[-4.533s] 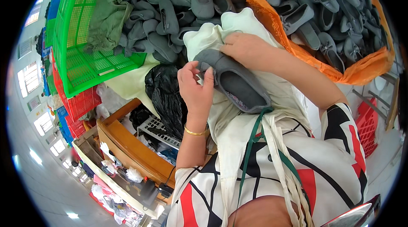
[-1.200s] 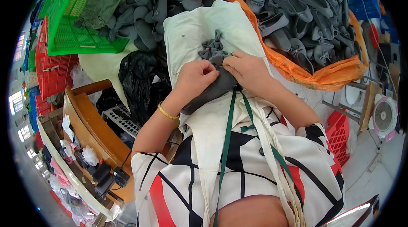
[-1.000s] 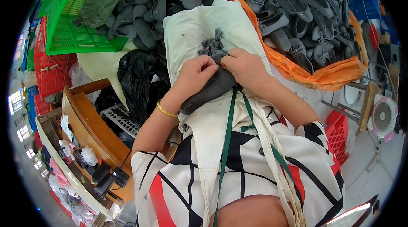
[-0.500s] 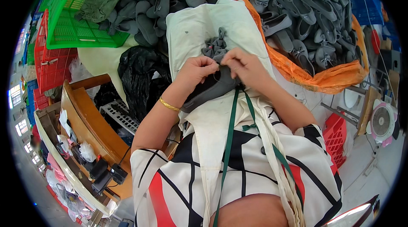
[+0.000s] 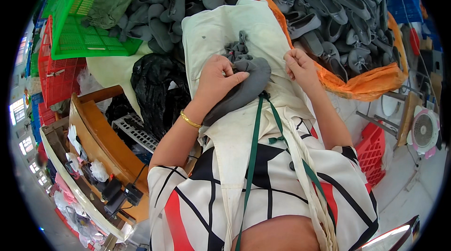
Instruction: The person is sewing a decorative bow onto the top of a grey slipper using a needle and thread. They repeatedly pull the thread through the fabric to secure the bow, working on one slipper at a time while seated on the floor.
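A dark grey slip-on shoe (image 5: 257, 73) lies across my lap on a cream apron (image 5: 206, 32). My left hand (image 5: 217, 79) is closed on the shoe's upper, its thumb pressed along the near side of the opening. Just beyond the toe sits a small heap of grey fabric pieces (image 5: 238, 48), perhaps bows, with a spot of red beside it. Off to the right of the shoe, my right hand (image 5: 303, 69) is raised with its fingertips pinched together. Whatever the pinch holds is too small to make out.
Grey shoes with bows fill an orange sack (image 5: 361, 89) at the far right. More grey shoes (image 5: 162, 11) are piled far left beside a green crate (image 5: 94, 42). A black plastic bag (image 5: 155, 77) and a wooden drawer unit (image 5: 101, 133) stand left; a fan (image 5: 424, 131) stands right.
My right hand has moved away from the shoe to the right, still pinched. The left hand has shifted onto the shoe's upper, and the toe now shows more fully.
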